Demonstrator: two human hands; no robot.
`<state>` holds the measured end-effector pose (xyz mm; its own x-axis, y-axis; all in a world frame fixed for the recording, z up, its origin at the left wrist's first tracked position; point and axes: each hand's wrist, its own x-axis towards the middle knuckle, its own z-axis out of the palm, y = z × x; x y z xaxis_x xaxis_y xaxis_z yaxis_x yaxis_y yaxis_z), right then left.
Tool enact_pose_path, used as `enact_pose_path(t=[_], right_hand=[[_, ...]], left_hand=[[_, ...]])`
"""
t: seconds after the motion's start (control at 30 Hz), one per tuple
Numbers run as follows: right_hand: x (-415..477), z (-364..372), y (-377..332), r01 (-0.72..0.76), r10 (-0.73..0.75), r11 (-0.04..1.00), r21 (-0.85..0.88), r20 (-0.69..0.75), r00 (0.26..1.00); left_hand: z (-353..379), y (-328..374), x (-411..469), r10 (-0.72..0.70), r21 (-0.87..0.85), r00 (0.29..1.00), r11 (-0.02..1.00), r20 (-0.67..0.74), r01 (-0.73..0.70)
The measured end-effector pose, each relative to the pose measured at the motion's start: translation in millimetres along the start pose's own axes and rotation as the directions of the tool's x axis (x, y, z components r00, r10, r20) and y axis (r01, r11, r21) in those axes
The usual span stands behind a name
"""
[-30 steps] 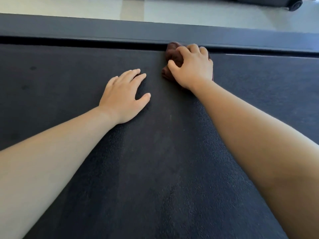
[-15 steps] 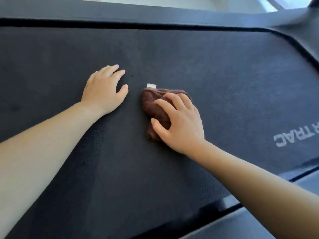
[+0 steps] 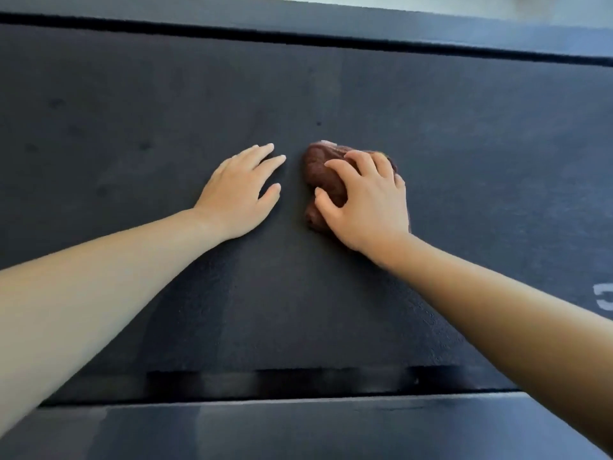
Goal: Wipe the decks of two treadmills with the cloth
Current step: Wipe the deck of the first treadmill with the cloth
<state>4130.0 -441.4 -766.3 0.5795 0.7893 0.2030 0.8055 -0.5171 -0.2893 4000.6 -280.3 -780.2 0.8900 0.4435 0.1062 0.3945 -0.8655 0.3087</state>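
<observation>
A dark treadmill belt (image 3: 132, 104) fills most of the view. A bunched brown cloth (image 3: 320, 175) lies on the belt near its middle. My right hand (image 3: 368, 200) presses down on the cloth, fingers curled over it, covering its right part. My left hand (image 3: 240, 190) rests flat on the belt just left of the cloth, fingers spread, holding nothing.
A dark side rail (image 3: 298, 429) runs along the near edge, and another rail (image 3: 365, 26) along the far edge. Part of a white printed letter (image 3: 602, 295) shows on the belt at the right. Pale floor (image 3: 497, 5) lies beyond the far rail.
My right hand has drawn the cloth from the far rail back to the middle of the belt. The left hand stays flat beside it. The view has shifted.
</observation>
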Motion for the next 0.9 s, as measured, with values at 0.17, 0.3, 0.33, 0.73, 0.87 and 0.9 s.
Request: enact_pose_path(t=[0.17,0.3,0.33,0.73,0.87,0.9], right_hand=[[30.1,8.2,0.5,0.047,-0.047,0.999,0.017,0.009,0.999],[1.4,0.6,4.8,0.107,-0.107,0.994,0.023,0.019,0.994],[-11.4,-2.9,6.5,0.120,-0.121,0.992,0.024,0.024,0.992],[-150.1,-36.1,0.7,0.140,-0.142,0.990,0.029,0.070,0.987],[-128.8,-31.4,-16.7,0.119,-0.122,0.992,0.052,0.055,0.991],[-120.4,-27.8,-22.0,0.118,-0.121,0.992,0.051,0.048,0.991]], left_hand=[[-9.9,-1.9,-50.3,-0.037,0.021,0.999,0.999,0.021,0.037],[-9.9,-0.1,-60.6,-0.066,0.021,0.997,0.998,0.026,0.065],[-9.5,0.6,-60.2,-0.065,0.022,0.998,0.998,0.025,0.065],[-10.7,0.8,-62.3,-0.033,0.008,0.999,0.999,0.042,0.033],[-14.7,-9.8,-65.3,-0.001,-0.004,0.999,1.000,0.037,0.001],[-15.6,-13.0,-65.7,-0.002,0.002,0.999,1.000,0.034,0.002]])
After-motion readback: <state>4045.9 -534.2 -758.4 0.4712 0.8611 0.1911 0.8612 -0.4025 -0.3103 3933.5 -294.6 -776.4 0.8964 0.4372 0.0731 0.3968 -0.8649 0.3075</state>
